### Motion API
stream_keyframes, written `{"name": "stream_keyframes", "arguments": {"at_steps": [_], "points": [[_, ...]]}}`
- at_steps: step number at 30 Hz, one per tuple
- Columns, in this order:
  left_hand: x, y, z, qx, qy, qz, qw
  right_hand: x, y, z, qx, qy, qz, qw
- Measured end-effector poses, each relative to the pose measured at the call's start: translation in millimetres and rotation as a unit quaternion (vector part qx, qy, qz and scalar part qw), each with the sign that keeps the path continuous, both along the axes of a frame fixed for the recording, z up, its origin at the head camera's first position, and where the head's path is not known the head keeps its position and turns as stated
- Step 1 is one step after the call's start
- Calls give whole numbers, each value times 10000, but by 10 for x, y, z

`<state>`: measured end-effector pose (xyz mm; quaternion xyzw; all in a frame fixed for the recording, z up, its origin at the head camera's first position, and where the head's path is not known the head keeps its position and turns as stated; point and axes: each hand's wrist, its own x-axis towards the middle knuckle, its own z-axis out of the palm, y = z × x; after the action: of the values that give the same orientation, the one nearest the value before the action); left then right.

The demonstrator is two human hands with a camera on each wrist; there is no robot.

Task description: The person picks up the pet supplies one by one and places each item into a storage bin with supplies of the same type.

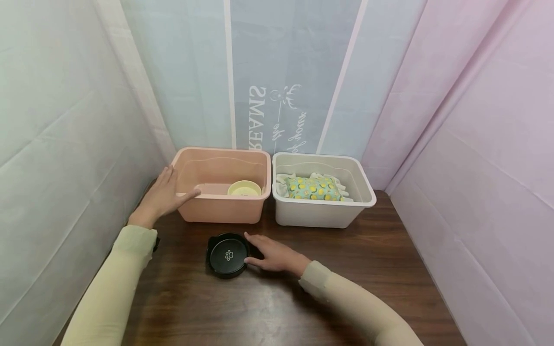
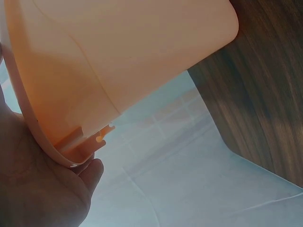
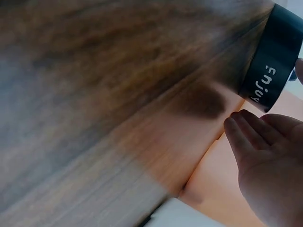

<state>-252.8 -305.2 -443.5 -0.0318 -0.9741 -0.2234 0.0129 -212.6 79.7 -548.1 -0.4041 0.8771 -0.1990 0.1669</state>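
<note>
A black pet bowl (image 1: 228, 255) with a white paw print lies on the table; "Enjoy" is printed on its side, visible in the right wrist view. My right hand (image 1: 274, 253) is at the bowl's right edge, thumb and fingers spread, the thumb tip close to or touching the rim. In the right wrist view the fingers (image 3: 251, 132) are straight and apart from the bowl's wall. My left hand (image 1: 160, 197) rests over the left front corner of a peach plastic bin (image 1: 220, 210), its fingers extended along the rim. Inside that bin is a pale yellow bowl (image 1: 245, 188).
To the right of the peach bin stands a white bin (image 1: 318, 215), holding a ruffled cushion-like cloth item (image 1: 315, 189) with a lemon print. Both bins are near the back of the dark wooden table (image 1: 368, 259). Fabric curtains (image 1: 298, 62) hang behind and on both sides.
</note>
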Motion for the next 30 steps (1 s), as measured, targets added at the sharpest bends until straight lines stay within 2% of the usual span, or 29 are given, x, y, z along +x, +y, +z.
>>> {"name": "stream_keyframes", "arguments": {"at_steps": [14, 30], "points": [[-8, -10, -8, -15, 31, 6, 10000, 18, -20, -50, -152, 361, 472, 9981], [-1, -8, 25, 12, -25, 10, 10000, -5, -41, -50, -345, 358, 389, 9980]]}}
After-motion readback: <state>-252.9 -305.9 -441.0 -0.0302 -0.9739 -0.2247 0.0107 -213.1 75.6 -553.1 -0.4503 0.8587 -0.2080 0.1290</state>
